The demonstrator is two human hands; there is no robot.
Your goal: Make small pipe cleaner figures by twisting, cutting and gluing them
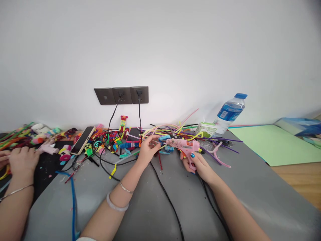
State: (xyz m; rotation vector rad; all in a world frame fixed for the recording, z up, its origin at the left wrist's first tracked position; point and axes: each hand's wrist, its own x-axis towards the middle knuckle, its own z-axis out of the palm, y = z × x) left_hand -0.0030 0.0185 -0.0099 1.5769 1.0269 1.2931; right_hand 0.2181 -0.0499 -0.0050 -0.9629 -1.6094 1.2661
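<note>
My right hand is wrapped round the handle of a pink hot glue gun, whose nozzle points left. My left hand is closed in a pinch just in front of the nozzle. Between its fingertips is a small blue pipe cleaner piece, partly hidden by the fingers and the gun. Behind both hands lies a pile of coloured pipe cleaners. A black cord runs down from below the glue gun.
At left, another person's hands work by a heap of craft pieces. A phone leans there. Two black cords reach the wall sockets. A water bottle, a small carton and green paper are at right.
</note>
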